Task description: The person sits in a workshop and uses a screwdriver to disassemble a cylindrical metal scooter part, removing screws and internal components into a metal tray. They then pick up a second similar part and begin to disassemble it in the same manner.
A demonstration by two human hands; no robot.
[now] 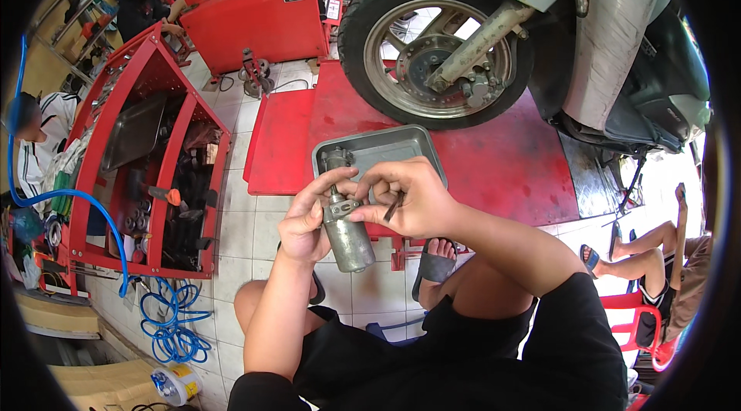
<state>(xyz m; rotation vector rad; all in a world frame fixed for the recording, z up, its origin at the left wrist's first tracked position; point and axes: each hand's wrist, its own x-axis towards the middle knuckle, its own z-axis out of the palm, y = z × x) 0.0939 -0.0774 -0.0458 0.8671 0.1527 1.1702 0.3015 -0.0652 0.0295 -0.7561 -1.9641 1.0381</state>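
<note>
A cylindrical metal starter motor (350,245) is held upright, slightly tilted, in front of me, its thin shaft end pointing up. My left hand (305,218) wraps its fingers and thumb around the upper end. From the other side, the thumb of my right hand (413,199) presses at the motor's flange. A small dark strip (394,207) pokes out between the curled right fingers; its kind is unclear. Just beyond my hands lies a grey metal tray (434,150), with a round metal part (337,156) inside, partly covered by my left fingers.
The tray rests on a red lift platform (502,172), under a scooter's front wheel (436,52). To the left stands a red tool cart (147,172); blue hose (174,322) coils on the tiles. People sit at far left, and a person (671,272) sits at right.
</note>
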